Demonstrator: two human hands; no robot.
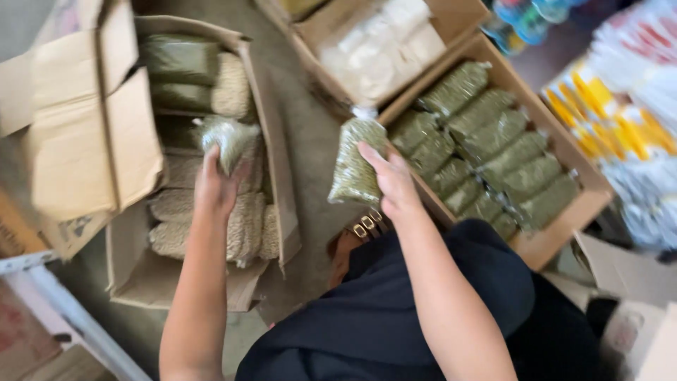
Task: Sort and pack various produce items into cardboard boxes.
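Over the left carton [134, 275], open on the concrete floor [303, 141]: left hand [215, 185] reaches in, fingers closed around the lower end of a small clear bag of greenish grain [227, 141]. Bag is lifted just above the packed rows, tilted a little. Beneath it, rows of pale beige grain packets [243, 226] lie side by side along the carton's near half; darker green packets [180, 60] fill the far end. Carton flaps [77, 141] stand open on the left side.

Right hand [391, 182] grips a second clear bag of green lentil-like grain [356, 166], thumb side against its right face, fingers wrapped behind. This bag hangs upright over the floor gap between the two cartons, just beside the near-left corner of the right carton [557, 226].

Right carton holds two neat rows of the same green bags [493, 162], packed edge to edge. Behind it, another carton with white packets [384, 46]. At the right edge of view, yellow-and-white wrapped goods [620, 120], blurred. Dark clothing [395, 317] fills the lower middle.
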